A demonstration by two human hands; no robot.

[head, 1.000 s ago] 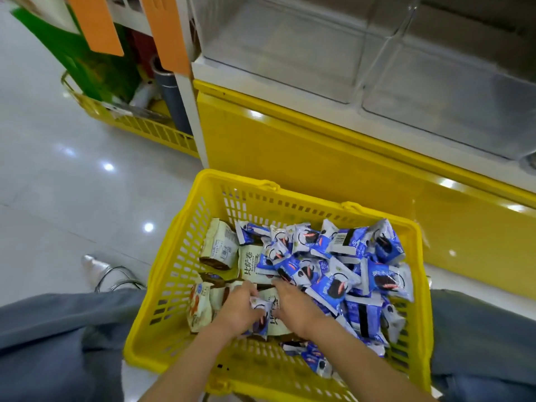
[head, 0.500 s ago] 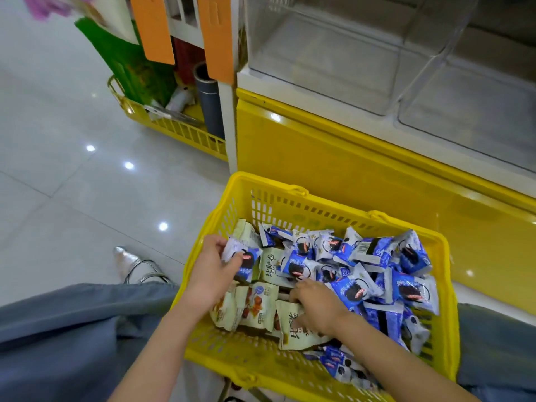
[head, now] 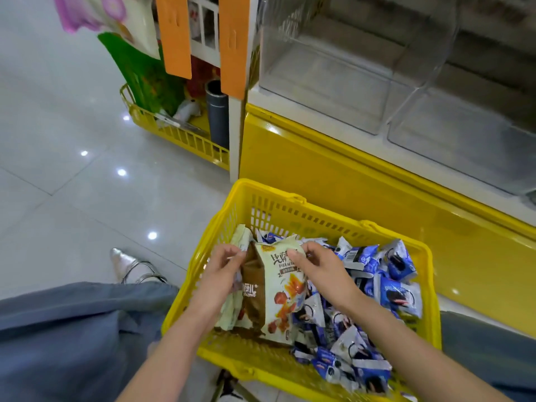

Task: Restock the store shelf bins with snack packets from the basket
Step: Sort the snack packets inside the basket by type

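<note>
On glossy floor tiles (head: 72,184), a basket (head: 290,198) is sitting below the clear bins (head: 333,82). The left hand (head: 223,271) and right hand (head: 319,271) are each pinching the tops of cream packets (head: 278,288) bunched upright over the basket's left side. Gripped only by slick edges, one may be slipping loose on the lift.

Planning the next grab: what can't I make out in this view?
- Count of cream packets: head view; they overlap, and the left hand and right hand gripping them cover their tops.
- Basket floor: head view; buried under blue packets and both forearms.
- Clear bins: head view; cut off by top and right edges, interiors hazy with glare.
</note>
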